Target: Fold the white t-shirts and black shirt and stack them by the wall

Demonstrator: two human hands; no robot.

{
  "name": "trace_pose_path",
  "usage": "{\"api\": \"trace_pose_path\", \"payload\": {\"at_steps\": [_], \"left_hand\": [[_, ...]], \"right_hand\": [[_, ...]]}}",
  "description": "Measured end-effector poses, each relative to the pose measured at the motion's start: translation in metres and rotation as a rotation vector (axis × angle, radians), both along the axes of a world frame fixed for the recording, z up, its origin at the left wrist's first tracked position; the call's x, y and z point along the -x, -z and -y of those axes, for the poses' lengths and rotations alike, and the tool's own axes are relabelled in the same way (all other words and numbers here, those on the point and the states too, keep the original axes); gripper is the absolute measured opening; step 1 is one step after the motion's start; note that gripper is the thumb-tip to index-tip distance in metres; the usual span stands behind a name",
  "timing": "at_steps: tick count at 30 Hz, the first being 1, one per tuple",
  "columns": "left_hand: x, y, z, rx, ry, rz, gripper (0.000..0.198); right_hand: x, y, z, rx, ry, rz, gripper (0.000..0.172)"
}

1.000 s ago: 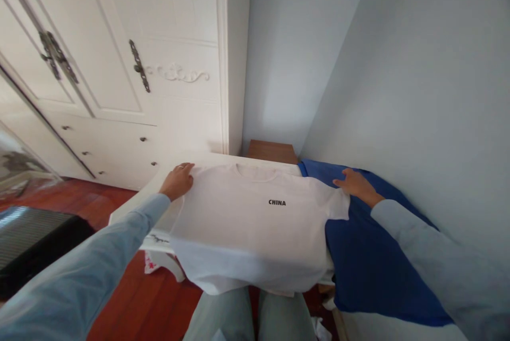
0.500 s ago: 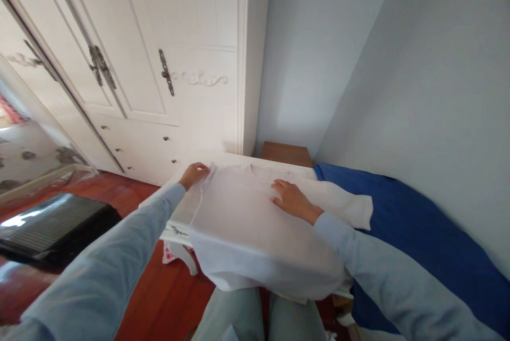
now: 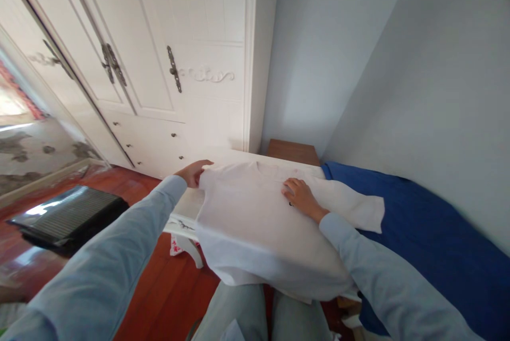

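A white short-sleeved T-shirt (image 3: 247, 213) lies spread over a white table (image 3: 187, 205), its lower part hanging over the near edge above my knees. My left hand (image 3: 195, 172) is closed on the shirt's left shoulder or sleeve edge; its fingertips are partly hidden. Near the neckline, my right hand (image 3: 300, 197) rests on the fabric, fingers bent and a little apart. A small dark mark shows beside that hand on the shirt. The right sleeve stretches out over a blue cloth (image 3: 418, 235).
Behind the table stands a white wardrobe (image 3: 211, 107) with dark metal handles. A brown wooden box or stand (image 3: 295, 151) sits against the wall. On the red wood floor (image 3: 155, 293) at left is a black ribbed case (image 3: 71, 216). Red-patterned fabric (image 3: 175, 245) shows under the table.
My left hand has turned and closed further over the shirt's left edge, which looks smoother. The right hand has settled lower onto the fabric, fingers more bent. The view has shifted slightly left.
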State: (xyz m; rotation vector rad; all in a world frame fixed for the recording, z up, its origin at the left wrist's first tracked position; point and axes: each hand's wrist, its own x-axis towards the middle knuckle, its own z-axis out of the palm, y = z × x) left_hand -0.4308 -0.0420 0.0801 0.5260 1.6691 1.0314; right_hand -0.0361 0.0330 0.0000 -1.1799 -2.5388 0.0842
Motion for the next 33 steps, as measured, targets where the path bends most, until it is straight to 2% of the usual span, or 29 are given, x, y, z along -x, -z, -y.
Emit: {"api": "trace_pose_path", "payload": {"at_steps": [4, 7, 13, 19, 23, 27, 31, 33], "left_hand": [[0.012, -0.002, 0.001, 0.048, -0.011, 0.040, 0.020], [0.022, -0.002, 0.003, 0.029, -0.021, 0.014, 0.025], [0.031, -0.006, 0.009, -0.147, 0.007, 0.005, 0.032], [0.030, -0.002, 0.006, -0.201, 0.000, 0.001, 0.022], [0.031, -0.006, 0.010, -0.260, 0.028, 0.054, 0.016], [0.031, -0.015, 0.019, -0.376, 0.023, 0.112, 0.025], [0.034, -0.021, 0.023, -0.530, -0.029, 0.258, 0.033], [0.035, -0.020, 0.022, -0.510, -0.053, 0.277, 0.033]], "right_hand": [[0.001, 0.004, 0.002, -0.045, 0.004, -0.022, 0.033], [0.001, 0.005, 0.003, -0.055, 0.012, -0.023, 0.032], [0.003, 0.005, 0.004, -0.071, 0.022, -0.020, 0.031], [0.004, 0.001, 0.007, -0.057, 0.034, -0.001, 0.031], [0.003, 0.000, 0.008, -0.051, 0.038, -0.002, 0.031], [0.003, 0.001, 0.007, -0.056, 0.027, -0.008, 0.032], [0.003, 0.001, 0.008, -0.055, 0.039, 0.005, 0.034], [0.003, 0.000, 0.008, -0.054, 0.048, 0.015, 0.034]]}}
